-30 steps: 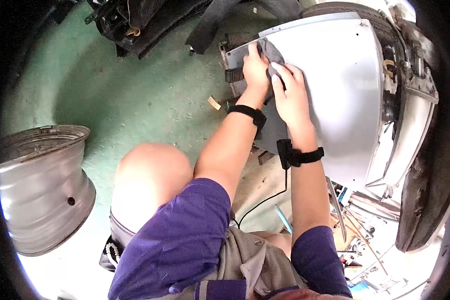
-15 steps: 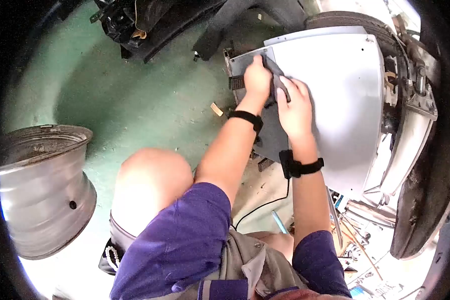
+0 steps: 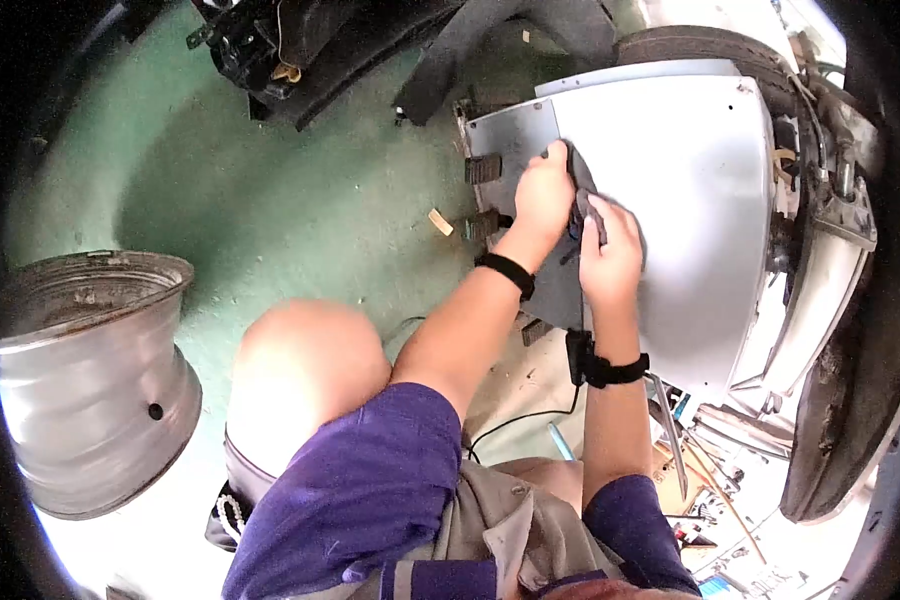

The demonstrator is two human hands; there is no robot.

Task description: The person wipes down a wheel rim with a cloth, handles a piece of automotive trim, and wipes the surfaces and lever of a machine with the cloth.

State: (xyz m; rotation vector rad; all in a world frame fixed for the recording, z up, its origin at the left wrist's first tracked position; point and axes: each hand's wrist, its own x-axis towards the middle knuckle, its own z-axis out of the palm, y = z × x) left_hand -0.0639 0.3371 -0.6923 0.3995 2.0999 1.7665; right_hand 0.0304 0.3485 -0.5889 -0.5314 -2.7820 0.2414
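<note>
My left hand [image 3: 544,203] is closed around a dark grey piece that looks like a cloth or soft pad [image 3: 582,182]. My right hand [image 3: 611,262] grips the lower end of the same piece, fingers curled over it. Beneath both hands lies a large, smooth, pale grey panel [image 3: 700,210]. The dark piece crosses the border between the panel's duller grey left strip [image 3: 513,135] and its bright main surface. How far it touches the panel under my fingers is hidden.
A metal wheel rim [image 3: 100,385] stands on the green floor [image 3: 300,210] at the left. Black plastic parts [image 3: 340,60] lie at the top. Right of the panel are a dark curved part [image 3: 850,390] and metal brackets. A black cable [image 3: 525,415] runs below my hands.
Both hands and the dark cloth-like piece have moved toward me and to the right across the panel. My grip looks the same. The view has shifted slightly.
</note>
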